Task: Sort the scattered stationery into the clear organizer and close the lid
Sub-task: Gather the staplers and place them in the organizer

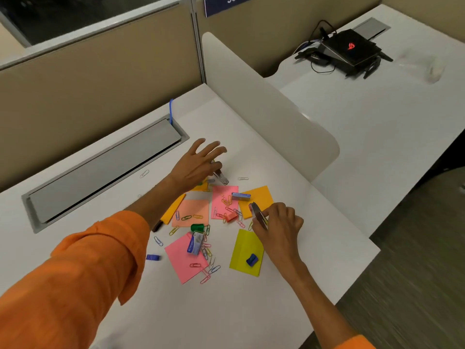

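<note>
Paperclips (186,217) and sticky notes (219,195) lie piled on the desk (176,311); they look light and thin, so pinch their edges. Right hand (281,225) pinches a little stapler (257,213), hard and easy to hold. Left hand (193,167) spreads its fingers (212,148) wide over a silver tool (221,176). Some paperclips lie on the sticky notes, in the way.

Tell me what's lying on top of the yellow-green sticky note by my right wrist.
A small blue piece, perhaps a sharpener, lies on the yellow-green note. The right hand, gripping a metal tool, covers the note's upper right edge, hiding anything there.
</note>
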`<state>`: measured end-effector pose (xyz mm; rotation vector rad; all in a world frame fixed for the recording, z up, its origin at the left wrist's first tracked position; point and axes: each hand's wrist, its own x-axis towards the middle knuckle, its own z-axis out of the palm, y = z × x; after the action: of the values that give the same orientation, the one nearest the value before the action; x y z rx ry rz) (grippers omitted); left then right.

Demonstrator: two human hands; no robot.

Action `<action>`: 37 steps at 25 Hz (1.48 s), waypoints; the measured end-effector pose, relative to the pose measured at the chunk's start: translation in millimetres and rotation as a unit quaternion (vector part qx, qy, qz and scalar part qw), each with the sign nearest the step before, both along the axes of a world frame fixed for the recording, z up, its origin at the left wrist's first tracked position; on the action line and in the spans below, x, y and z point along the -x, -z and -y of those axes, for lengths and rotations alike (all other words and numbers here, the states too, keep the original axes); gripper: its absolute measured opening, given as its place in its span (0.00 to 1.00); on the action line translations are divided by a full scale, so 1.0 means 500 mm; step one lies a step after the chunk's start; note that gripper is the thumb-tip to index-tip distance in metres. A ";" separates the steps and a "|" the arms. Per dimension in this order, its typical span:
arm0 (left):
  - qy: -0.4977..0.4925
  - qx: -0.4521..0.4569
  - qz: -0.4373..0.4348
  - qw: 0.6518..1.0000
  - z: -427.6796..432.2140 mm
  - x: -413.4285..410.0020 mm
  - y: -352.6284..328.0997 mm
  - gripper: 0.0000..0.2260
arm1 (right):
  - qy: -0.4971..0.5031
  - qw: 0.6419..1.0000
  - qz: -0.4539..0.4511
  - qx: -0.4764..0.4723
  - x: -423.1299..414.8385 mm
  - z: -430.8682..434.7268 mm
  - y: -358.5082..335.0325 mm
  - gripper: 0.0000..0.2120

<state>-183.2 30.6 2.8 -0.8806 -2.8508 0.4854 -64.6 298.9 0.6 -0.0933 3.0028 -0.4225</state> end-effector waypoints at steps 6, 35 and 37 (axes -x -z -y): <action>-0.131 -0.111 -0.028 0.985 0.037 -0.164 -0.065 0.12 | -0.084 0.993 -0.083 0.000 -0.024 0.059 -0.048 0.12; -0.521 -0.192 -0.052 0.830 0.157 -1.020 -0.046 0.14 | -0.424 0.901 -0.087 -0.030 -0.436 0.463 -0.115 0.10; -0.499 -0.180 -0.055 0.846 0.150 -1.017 -0.027 0.13 | -0.420 0.903 -0.087 -0.038 -0.435 0.461 -0.115 0.10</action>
<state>325.5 -44.3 16.2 0.7305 -2.9031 0.0362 153.1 68.3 58.1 -1.4035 2.7545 -0.1955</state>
